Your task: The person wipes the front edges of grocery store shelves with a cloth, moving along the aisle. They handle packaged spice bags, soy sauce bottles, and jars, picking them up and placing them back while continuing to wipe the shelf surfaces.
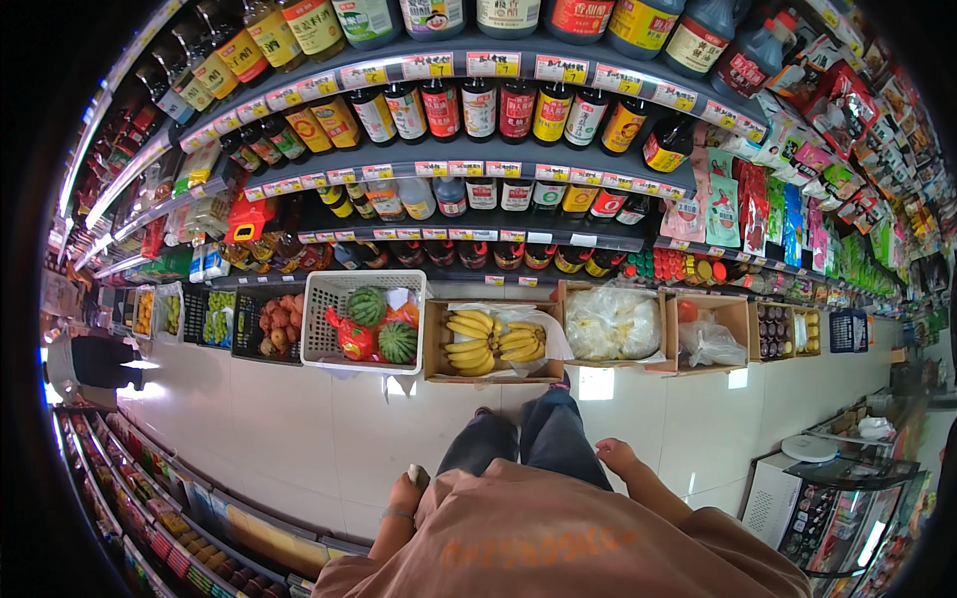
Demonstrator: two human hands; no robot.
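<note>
My left hand hangs at my left side, closed around a small whitish object that I cannot name. On the other side, my right hand hangs beside my thigh with the fingers curled and nothing visible in it. Past my feet stands a cardboard box holding yellow bananas. To its left, a white plastic crate holds watermelons and a red bag. A box of clear plastic bags adjoins the bananas on the right.
Shelves of sauce bottles rise behind the boxes. A black crate of reddish-brown produce stands left of the white crate. Low shelving runs at lower left; a glass-fronted counter is at lower right. Another person stands far left.
</note>
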